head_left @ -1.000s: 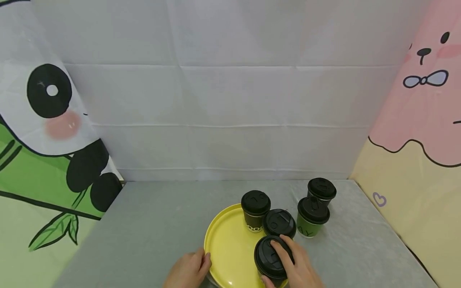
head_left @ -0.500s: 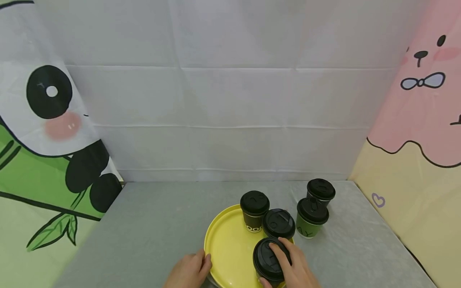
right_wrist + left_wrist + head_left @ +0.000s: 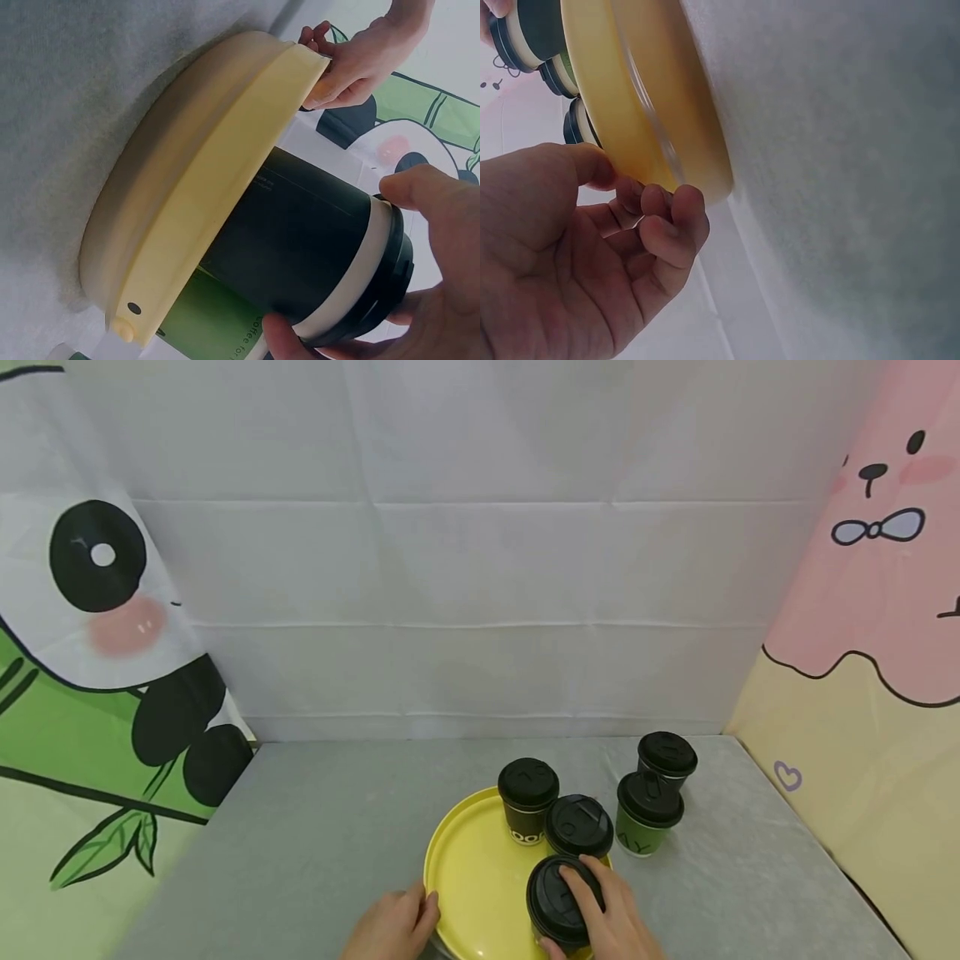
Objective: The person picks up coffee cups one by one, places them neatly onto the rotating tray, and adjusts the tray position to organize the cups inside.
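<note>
A round yellow turntable-like stand (image 3: 480,877) with a thick side wall sits on the grey table. My left hand (image 3: 393,922) pinches its left rim between thumb and curled fingers; the left wrist view shows the fingers (image 3: 679,225) against the side. My right hand (image 3: 611,914) grips a dark paper cup (image 3: 296,229) near its black lid (image 3: 564,900), thumb and fingers on opposite sides. That cup stands upright at the stand's near right edge. Right behind it is a green cup (image 3: 217,319) with a black lid, and farther back a dark lidded cup (image 3: 527,802).
On the table to the right of the stand are a green cup (image 3: 647,814) with a black lid and another black-lidded cup (image 3: 667,758) just behind it. A white cloth wall (image 3: 480,568) closes the back, with printed cartoon panels at both sides.
The right hand and the dark cup it grips have shifted very slightly to the left and nearer. The left hand keeps its hold on the rim.
</note>
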Demonstrator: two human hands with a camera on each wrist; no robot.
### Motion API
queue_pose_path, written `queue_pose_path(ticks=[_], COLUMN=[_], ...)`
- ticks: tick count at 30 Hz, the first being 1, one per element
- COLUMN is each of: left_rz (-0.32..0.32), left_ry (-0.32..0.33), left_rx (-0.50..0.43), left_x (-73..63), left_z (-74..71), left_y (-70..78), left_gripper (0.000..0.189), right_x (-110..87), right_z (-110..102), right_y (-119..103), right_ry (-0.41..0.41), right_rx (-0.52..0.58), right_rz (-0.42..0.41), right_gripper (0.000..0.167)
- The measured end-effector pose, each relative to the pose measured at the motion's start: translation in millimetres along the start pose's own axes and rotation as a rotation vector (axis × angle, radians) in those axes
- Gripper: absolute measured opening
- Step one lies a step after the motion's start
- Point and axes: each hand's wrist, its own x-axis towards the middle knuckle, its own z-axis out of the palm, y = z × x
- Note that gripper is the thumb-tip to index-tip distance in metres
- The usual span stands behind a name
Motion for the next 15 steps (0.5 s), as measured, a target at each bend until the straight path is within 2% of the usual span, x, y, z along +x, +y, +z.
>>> queue_pose_path(ticks=[6,11,15], left_rz=[-0.021,-0.005,0.003], left_ry=[0.003,0.094,0.175], left_rx=[-0.007,0.055,0.086], left_x=[1.7,9.1,17.7], left_z=[-3.0,-5.2,-5.5], left_y=[0.3,-0.2,-1.1], left_gripper=[0.037,0.034,0.017], right_x=[-1.7,-2.3,-2.0], right_z=[2,4,3], right_y=[5,6,5], right_ry=[0.010,0.019,0.017], right_rx=[0.006,0.007,0.013], right_rz=[-0.032,-0.021,0.005], right_gripper=[0.075,0.075,0.074])
